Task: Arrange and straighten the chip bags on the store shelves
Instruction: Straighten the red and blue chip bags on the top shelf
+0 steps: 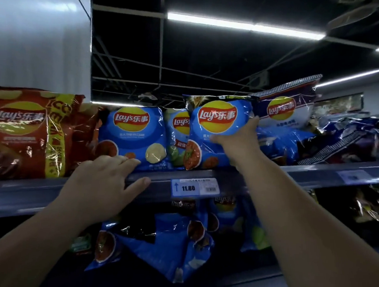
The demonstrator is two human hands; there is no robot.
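A price tag (195, 187) reading 11.80 sits on the front rail of the shelf (37, 191).

Straight above the tag, the right hand (237, 144) is clamped on the held bag (216, 122), a blue Lay's bag. The thumb lies across the bag's front and the fingers wrap round its right edge. The bag stands roughly upright, facing out. Its lower edge is down at the shelf's lip, though the view does not show for sure whether it rests there or hangs just above.

Left of the tag, the left hand (102, 178) rests on the shelf edge. Its fingers lie fairly straight along the top of the lip and the thumb is spread against the rail, close to the tag; it grips nothing. The fingertips touch the bottom of the blue bag (131, 135), which stands upright above and left of the tag.

Between that bag and the held bag, a green bag (178, 129) shows only as a narrow strip. Far left of the tag stands a red bag (23, 131), upright and touching the blue bag's side. Up and right of the tag, a white bag (284, 104) leans tilted behind the held bag, on top of other blue bags.

Below the tag, the lower bags (167, 241), mostly blue, lie slumped and crooked.
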